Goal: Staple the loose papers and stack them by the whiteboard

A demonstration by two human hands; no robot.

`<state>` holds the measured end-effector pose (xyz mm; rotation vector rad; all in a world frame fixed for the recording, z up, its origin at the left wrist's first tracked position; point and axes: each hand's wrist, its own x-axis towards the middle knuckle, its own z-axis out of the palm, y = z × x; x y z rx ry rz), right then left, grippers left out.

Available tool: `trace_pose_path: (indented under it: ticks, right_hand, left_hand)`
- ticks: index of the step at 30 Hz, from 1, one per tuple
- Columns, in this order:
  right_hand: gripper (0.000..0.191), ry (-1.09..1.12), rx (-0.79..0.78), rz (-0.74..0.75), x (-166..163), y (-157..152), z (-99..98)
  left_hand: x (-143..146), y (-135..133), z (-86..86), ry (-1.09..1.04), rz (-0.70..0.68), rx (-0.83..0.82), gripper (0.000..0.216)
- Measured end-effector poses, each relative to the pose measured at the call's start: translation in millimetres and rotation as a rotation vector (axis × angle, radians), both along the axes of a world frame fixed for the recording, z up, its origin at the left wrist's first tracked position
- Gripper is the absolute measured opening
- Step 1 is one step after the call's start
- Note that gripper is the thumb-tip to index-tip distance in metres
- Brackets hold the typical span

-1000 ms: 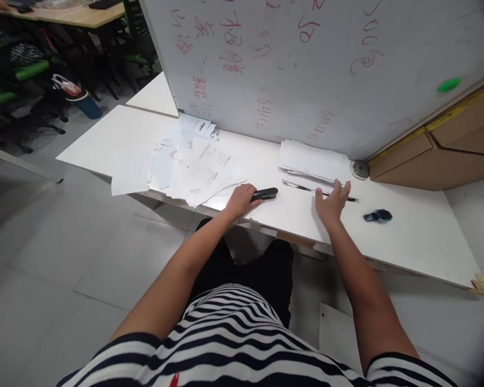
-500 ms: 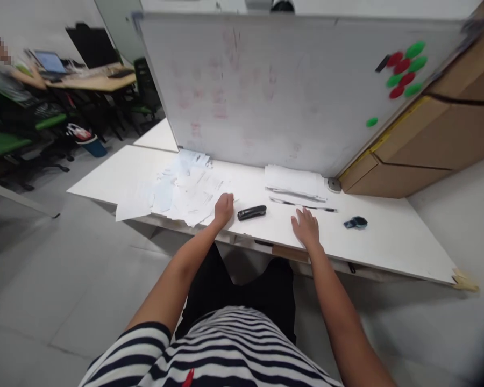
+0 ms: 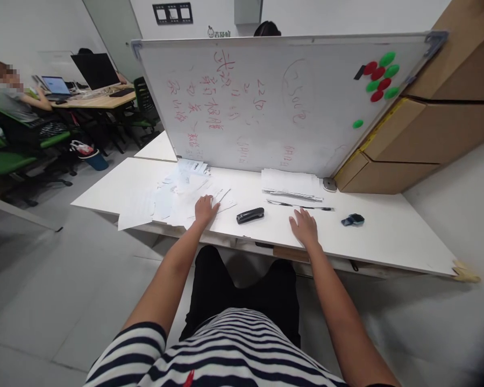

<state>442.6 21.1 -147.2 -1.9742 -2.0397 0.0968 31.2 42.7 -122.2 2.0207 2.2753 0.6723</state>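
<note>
My left hand (image 3: 205, 210) rests on the near right part of a loose spread of white papers (image 3: 173, 196), its fingers apart and slightly bent. Just right of it a black stapler (image 3: 250, 215) lies on the white desk (image 3: 266, 228). Flat on the desk top, with fingers spread, is my right hand (image 3: 304, 228). Beyond its fingertips lies a slim black and white pen (image 3: 300, 206). A neater stack of white paper (image 3: 291, 181) sits behind the pen. To the right is a dark wristwatch (image 3: 352, 220).
A whiteboard (image 3: 242, 107) with red writing and magnets stands along the desk's back edge. Brown cardboard boxes (image 3: 411, 129) are piled at the right. A person (image 3: 14, 94) sits at a laptop (image 3: 55, 86) at the far left, near a blue bin (image 3: 93, 160).
My left hand has moved left from beside the stapler onto the papers, and its closed fingers have opened. My right hand stays in place. The camera view has tilted up slightly.
</note>
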Motion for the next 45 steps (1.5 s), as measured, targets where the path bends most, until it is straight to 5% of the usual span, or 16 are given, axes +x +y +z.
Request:
trace_pose_path:
  ticks: [7,32,36,39,45]
  right_hand:
    - [0.054,0.016,0.016,0.003,1.3,0.9,-2.2]
    - [0.051,0.067,0.042,-0.029,1.9,2.4,-2.9]
    - [0.049,0.116,0.066,-0.036,-0.4,1.6,2.6]
    - [0.044,0.242,0.064,-0.016,-3.4,-1.8,16.6]
    - [0.059,1.079,-0.089,0.148,-51.1,-51.2,59.4]
  left_hand:
    - [8.8,-11.0,9.3,-0.046,0.029,0.072,0.026]
    - [-5.7,-21.8,20.5,-0.522,0.208,0.108,0.024]
    - [-5.8,-17.8,38.3,-0.707,0.223,0.152,0.022]
    - [6.8,-21.3,65.5,-0.928,0.102,0.232,0.021]
    - [63.3,-65.2,122.3,-1.364,-0.304,0.229,0.028]
